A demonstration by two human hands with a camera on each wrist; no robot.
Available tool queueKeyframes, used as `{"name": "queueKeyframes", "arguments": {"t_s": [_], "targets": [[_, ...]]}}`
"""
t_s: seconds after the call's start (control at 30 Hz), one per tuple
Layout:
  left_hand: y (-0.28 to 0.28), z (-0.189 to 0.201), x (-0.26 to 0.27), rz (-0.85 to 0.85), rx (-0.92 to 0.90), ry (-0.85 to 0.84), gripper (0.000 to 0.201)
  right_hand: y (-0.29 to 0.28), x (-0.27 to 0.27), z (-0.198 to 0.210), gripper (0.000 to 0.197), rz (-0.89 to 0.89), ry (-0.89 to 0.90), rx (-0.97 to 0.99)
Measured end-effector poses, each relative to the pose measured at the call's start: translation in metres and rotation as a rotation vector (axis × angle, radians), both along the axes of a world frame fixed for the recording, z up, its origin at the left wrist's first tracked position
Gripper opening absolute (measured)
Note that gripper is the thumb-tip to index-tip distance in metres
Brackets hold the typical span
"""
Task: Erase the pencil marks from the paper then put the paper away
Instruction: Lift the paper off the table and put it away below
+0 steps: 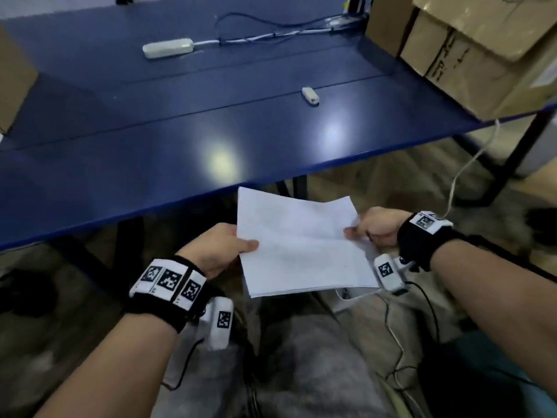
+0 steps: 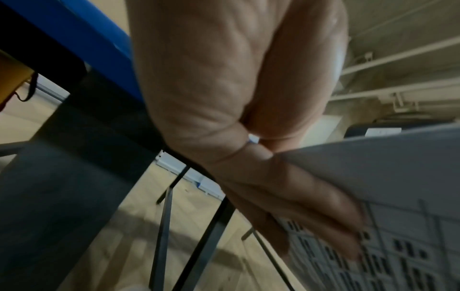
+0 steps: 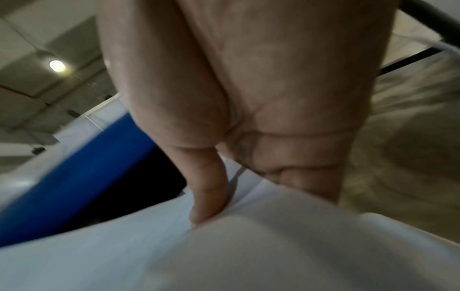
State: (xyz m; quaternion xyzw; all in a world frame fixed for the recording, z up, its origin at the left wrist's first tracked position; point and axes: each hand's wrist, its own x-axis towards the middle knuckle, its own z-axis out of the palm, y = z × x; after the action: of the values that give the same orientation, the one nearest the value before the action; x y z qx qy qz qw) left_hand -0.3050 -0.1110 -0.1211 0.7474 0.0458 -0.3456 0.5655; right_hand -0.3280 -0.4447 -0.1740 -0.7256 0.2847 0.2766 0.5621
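Note:
A white sheet of paper (image 1: 301,245) is held over my lap, below the front edge of the blue table (image 1: 150,146). My left hand (image 1: 223,245) pinches its left edge, thumb on top and fingers underneath (image 2: 311,212). My right hand (image 1: 370,227) pinches the right edge, the thumb (image 3: 209,189) pressing on the paper (image 3: 224,256). The sheet looks blank in the head view, with faint creases. A small white eraser (image 1: 310,95) lies on the table, far from both hands.
A white power strip (image 1: 167,48) with cables lies at the table's back. Cardboard boxes (image 1: 470,55) stand at the back right, another box (image 1: 12,79) at the left edge. A white crate (image 2: 398,246) with slots shows under the paper. Cables hang near my right wrist.

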Motion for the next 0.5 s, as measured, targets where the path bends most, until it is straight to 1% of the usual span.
{"name": "queueKeyframes", "arguments": {"t_s": [0.03,0.07,0.1,0.13,0.17,0.2,0.23,0.27,0.33,0.37,0.4,0.43,0.47,0.5], "targets": [[-0.011,-0.011,0.004,-0.007,0.051,-0.023,0.021,-0.006,0.002,-0.021,0.008,-0.058,0.006,0.020],[-0.022,-0.020,0.010,-0.013,0.095,-0.048,0.022,-0.012,0.006,-0.043,0.011,-0.082,0.010,0.003],[-0.034,-0.030,0.017,-0.024,0.138,-0.069,0.025,-0.022,0.013,-0.072,0.027,-0.070,0.021,-0.049],[-0.046,-0.041,0.022,-0.046,0.185,-0.071,0.030,-0.030,0.018,-0.095,0.044,-0.018,0.043,-0.133],[-0.057,-0.049,0.026,-0.082,0.252,-0.077,0.034,-0.038,0.024,-0.121,0.056,0.029,0.042,-0.214],[-0.065,-0.057,0.027,-0.121,0.337,-0.074,0.036,-0.040,0.027,-0.143,0.060,0.079,0.048,-0.303],[-0.074,-0.063,0.029,-0.158,0.404,-0.067,0.037,-0.037,0.028,-0.149,0.060,0.124,0.048,-0.372],[-0.083,-0.070,0.031,-0.182,0.439,-0.054,0.037,-0.027,0.026,-0.143,0.060,0.168,0.053,-0.428],[-0.099,-0.086,0.037,-0.193,0.479,-0.042,0.038,-0.013,0.028,-0.139,0.069,0.270,0.044,-0.554],[-0.105,-0.097,0.037,-0.195,0.491,-0.032,0.038,-0.008,0.028,-0.138,0.071,0.317,0.016,-0.616],[-0.108,-0.106,0.037,-0.193,0.511,0.002,0.039,0.001,0.027,-0.130,0.066,0.347,-0.031,-0.638],[-0.111,-0.118,0.037,-0.173,0.503,0.026,0.039,0.009,0.027,-0.127,0.059,0.369,-0.115,-0.622],[-0.115,-0.124,0.037,-0.133,0.474,0.066,0.040,0.020,0.024,-0.117,0.053,0.364,-0.191,-0.534],[-0.117,-0.129,0.038,-0.118,0.433,0.079,0.041,0.032,0.022,-0.110,0.049,0.333,-0.281,-0.365]]}}
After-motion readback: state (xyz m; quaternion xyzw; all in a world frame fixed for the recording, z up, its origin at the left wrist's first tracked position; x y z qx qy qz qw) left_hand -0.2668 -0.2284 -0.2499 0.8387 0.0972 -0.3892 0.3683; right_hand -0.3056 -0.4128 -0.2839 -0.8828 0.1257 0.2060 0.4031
